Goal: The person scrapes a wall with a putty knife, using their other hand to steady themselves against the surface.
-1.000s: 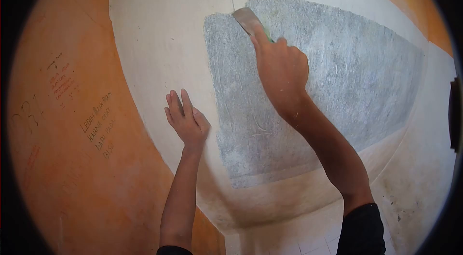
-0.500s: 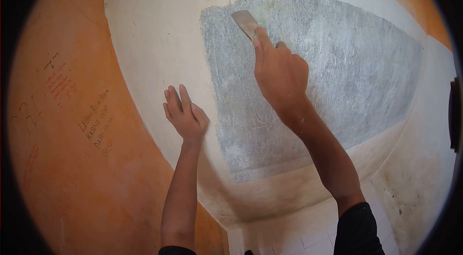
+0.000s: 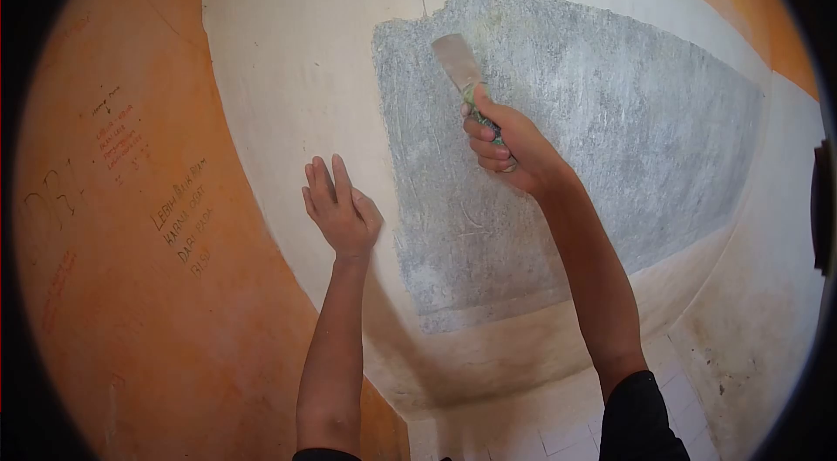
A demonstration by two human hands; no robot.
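My right hand [image 3: 506,138] is wrapped round the green patterned handle of a putty knife [image 3: 457,61]. Its wide metal blade points up and to the left, over the upper left part of a rough grey patch [image 3: 575,147] on the wall. Thumb and curled fingers face me, with part of the handle showing between them. Left of the patch, my left hand [image 3: 343,210] rests on the cream-painted wall [image 3: 296,68] with its fingers stretched upward, holding nothing.
An orange wall [image 3: 148,321] with handwriting [image 3: 180,217] on it adjoins the cream area on the left. Below are white tiles [image 3: 567,430]. On the right a pale wall [image 3: 750,330] carries stains, and a dark object [image 3: 821,208] stands at the view's edge.
My right hand has turned over, so its curled fingers and the knife's green handle now show. The blade sits slightly lower and more upright. My left hand keeps its place on the wall.
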